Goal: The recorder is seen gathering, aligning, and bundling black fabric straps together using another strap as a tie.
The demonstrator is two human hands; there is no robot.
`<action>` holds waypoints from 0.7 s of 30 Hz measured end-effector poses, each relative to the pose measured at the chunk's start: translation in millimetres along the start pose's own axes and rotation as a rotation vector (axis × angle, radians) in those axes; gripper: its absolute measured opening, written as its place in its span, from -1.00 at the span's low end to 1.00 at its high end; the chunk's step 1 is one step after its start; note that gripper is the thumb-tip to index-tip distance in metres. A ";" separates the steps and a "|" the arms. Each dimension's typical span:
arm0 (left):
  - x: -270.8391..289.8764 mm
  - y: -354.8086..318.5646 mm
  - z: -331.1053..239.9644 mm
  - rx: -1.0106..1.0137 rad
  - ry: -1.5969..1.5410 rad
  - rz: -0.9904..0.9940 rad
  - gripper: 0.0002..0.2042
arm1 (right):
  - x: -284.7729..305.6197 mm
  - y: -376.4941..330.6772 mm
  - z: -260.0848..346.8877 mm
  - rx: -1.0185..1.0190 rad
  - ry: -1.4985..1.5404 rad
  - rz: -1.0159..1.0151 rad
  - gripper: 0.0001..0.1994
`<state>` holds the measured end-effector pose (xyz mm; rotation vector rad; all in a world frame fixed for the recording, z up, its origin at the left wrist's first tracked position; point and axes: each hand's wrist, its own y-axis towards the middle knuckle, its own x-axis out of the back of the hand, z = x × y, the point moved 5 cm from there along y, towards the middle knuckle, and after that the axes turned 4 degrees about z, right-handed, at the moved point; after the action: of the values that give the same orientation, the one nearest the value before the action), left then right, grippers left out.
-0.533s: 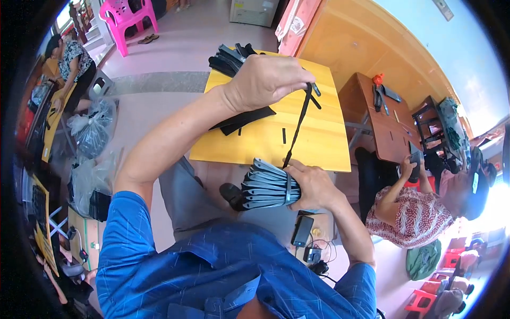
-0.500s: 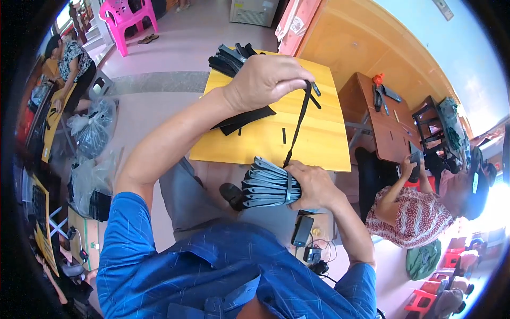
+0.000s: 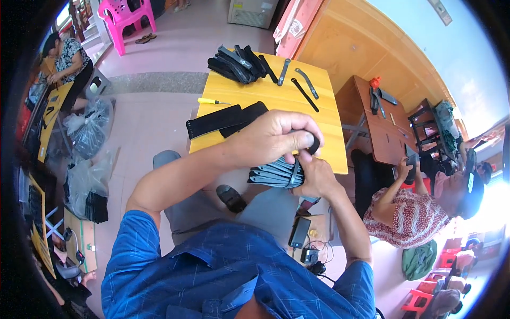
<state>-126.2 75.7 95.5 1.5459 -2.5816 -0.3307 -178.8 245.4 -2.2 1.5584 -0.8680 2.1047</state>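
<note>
A bundle of folded grey-blue fabric pieces (image 3: 265, 174), fanned at one end, is held above my lap near the table's front edge. My right hand (image 3: 317, 178) is wrapped round its right end. A narrow grey band (image 3: 294, 174) circles the bundle. Above it, my left hand (image 3: 276, 135) is closed on a black strap (image 3: 314, 145), pinching it between thumb and fingers close to my right hand. Part of the strap and the bundle's top are hidden by my hands.
On the yellow table (image 3: 326, 127) lie a heap of black and grey straps (image 3: 236, 64), several loose straps, black fabric pieces (image 3: 215, 121) and a yellow screwdriver (image 3: 210, 101). A phone (image 3: 300, 232) lies near my lap. To the right, a person in red-patterned clothing (image 3: 404, 218) sits by a brown table (image 3: 385, 130).
My left hand has come down and right, from above the table to my right hand, shortening the raised stretch of strap. My right hand keeps hold of the bundle, which has risen slightly.
</note>
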 end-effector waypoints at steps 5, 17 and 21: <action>26.0 -8.8 23.6 -0.063 -0.570 -0.089 -0.79 | 4.1 0.6 -5.8 0.053 0.037 -0.112 -0.17; -46.3 -30.3 0.3 -0.322 0.362 0.066 -0.92 | -15.5 14.9 -22.7 -0.038 0.050 -0.096 -0.24; -50.5 -43.0 23.5 -0.097 0.168 -0.118 -0.89 | -12.8 12.5 -24.2 -0.074 0.006 -0.134 -0.18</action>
<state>-70.5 103.6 63.0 1.6202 -2.3195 -0.3173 -200.0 253.2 -22.2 1.5280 -0.8070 1.9604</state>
